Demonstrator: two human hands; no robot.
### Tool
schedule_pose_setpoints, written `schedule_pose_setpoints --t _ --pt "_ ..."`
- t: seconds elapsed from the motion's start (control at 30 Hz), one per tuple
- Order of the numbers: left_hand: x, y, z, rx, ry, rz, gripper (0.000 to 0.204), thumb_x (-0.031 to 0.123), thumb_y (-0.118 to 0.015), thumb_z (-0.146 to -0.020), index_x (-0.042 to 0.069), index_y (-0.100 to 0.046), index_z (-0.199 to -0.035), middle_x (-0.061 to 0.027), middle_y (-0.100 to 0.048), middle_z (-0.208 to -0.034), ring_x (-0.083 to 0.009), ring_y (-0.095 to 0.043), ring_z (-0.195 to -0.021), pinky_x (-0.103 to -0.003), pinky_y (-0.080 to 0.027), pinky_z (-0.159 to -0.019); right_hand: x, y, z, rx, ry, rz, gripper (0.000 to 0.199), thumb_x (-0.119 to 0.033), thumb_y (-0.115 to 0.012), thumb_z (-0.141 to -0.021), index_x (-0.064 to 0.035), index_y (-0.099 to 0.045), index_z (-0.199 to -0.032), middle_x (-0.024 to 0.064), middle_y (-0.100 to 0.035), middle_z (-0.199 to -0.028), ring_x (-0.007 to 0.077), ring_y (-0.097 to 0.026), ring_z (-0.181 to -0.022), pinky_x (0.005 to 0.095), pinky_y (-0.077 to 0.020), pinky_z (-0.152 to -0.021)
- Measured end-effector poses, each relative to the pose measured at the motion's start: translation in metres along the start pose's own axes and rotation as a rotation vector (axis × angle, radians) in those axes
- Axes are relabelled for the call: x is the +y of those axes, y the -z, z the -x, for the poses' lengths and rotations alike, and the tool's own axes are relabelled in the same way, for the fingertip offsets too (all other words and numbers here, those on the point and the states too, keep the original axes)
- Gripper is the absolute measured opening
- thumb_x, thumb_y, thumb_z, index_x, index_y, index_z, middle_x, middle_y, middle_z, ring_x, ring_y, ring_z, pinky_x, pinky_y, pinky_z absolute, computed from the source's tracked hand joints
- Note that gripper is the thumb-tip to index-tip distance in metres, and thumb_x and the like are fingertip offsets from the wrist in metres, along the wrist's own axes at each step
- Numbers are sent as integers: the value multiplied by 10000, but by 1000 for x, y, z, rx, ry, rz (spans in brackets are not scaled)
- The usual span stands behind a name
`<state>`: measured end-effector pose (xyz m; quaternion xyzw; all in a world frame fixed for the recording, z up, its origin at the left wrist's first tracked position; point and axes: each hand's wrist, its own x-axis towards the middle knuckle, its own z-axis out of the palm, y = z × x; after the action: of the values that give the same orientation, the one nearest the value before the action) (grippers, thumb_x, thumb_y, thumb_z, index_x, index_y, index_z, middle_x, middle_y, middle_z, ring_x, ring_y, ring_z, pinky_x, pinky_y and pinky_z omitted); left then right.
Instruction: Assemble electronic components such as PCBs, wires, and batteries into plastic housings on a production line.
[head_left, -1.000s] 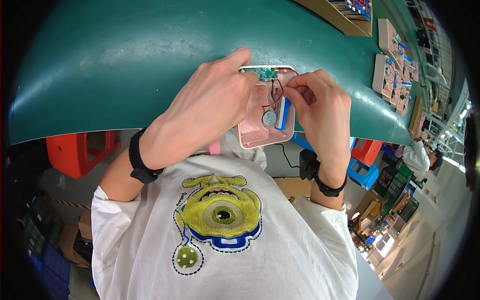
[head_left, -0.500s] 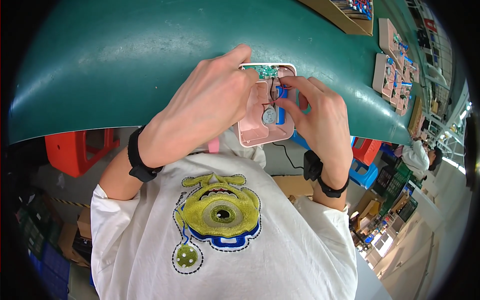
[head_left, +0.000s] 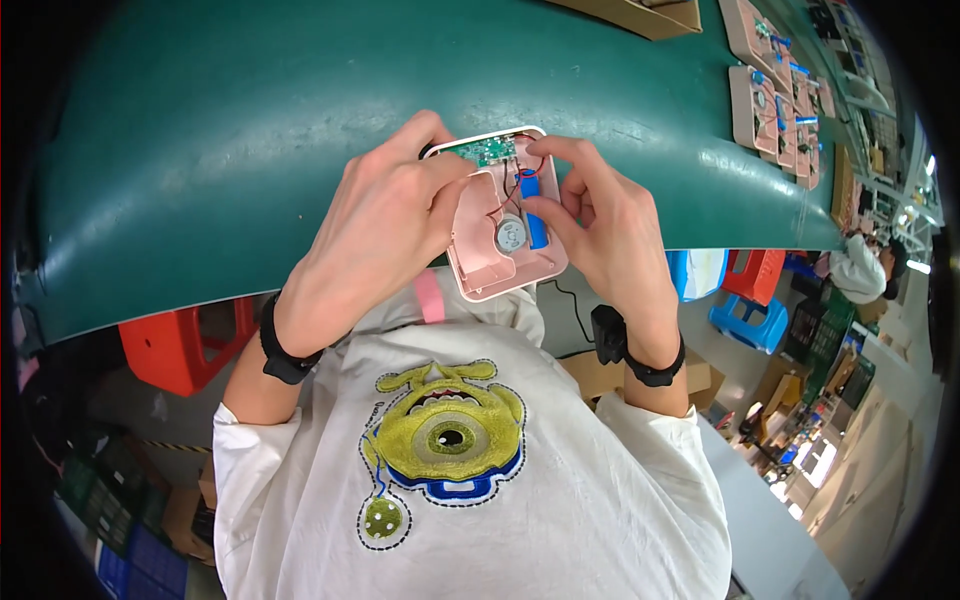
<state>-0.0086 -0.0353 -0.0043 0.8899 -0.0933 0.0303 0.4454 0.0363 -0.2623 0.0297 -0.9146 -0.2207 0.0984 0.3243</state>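
An open pink plastic housing [head_left: 480,284] with a white rim is tilted in front of my chest. My left hand [head_left: 395,205] grips its left side, fingertips over the green circuit board [head_left: 490,152] at its top. My right hand [head_left: 610,225] is at the right side, index fingertip by the upper right corner next to the red wire [head_left: 541,166]. Its thumb rests at the blue cylindrical battery [head_left: 535,225], while the other fingers curl by the wall. Beside the battery sits a round silver motor-like part [head_left: 511,234]. My left fingers hide part of the board.
Several similar pink housings [head_left: 742,110] with parts inside stand at the far right of the green table [head_left: 220,130]. A cardboard box [head_left: 640,15] is at the far edge. Red stools [head_left: 175,345] and a blue stool [head_left: 750,320] stand below. A person [head_left: 862,270] is at far right.
The housing and both hands have shifted left in view, and the housing has tilted. My right index finger has moved to the upper right corner, showing more of the battery.
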Motion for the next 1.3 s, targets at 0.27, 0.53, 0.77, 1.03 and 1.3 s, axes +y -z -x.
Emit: schedule_pose_setpoints --t 0.27,0.53,0.77,1.03,1.3 --pt "8 28 1 19 109 -5 162 -18 -741 -952 -39 -818 -1093 -137 -712 -1066 -254 -711 -718 -383 -577 -688 0 14 6 49 -226 -355 503 -15 -812 -938 -41 -621 -1402 25 -648 -825 97 -552 -640 273 -477 -596" --pt "16 84 -15 19 174 325 179 -68 -748 -949 -84 -806 -1118 -80 -688 -1121 -151 -701 -958 -277 -584 -803 -12 -6 17 -143 -106 -1194 326 36 -650 -1020 30 -605 -1342 81 -763 -1040 126 -733 -789 274 -585 -667" --pt "23 109 -26 84 140 216 176 -68 -752 -950 -72 -813 -1115 -84 -701 -1158 -148 -703 -972 -260 -580 -798 -33 6 1 -255 -132 -1349 280 57 -619 -982 54 -636 -1261 95 -780 -991 129 -749 -800 286 -606 -616" --pt "63 108 -23 107 89 53 184 -60 -776 -929 -45 -828 -1106 -101 -720 -1150 -151 -729 -900 -268 -589 -705 -11 -12 1 -378 -63 -1226 450 82 -651 -987 52 -616 -1435 56 -763 -1087 94 -733 -827 266 -601 -689" --pt "70 105 -25 139 41 -23 160 -37 -788 -937 -19 -842 -1087 -122 -726 -1104 -173 -740 -846 -285 -588 -691 -1 -21 5 -384 -65 -1247 533 84 -624 -1009 20 -583 -1537 67 -737 -1291 98 -691 -1109 274 -589 -898"
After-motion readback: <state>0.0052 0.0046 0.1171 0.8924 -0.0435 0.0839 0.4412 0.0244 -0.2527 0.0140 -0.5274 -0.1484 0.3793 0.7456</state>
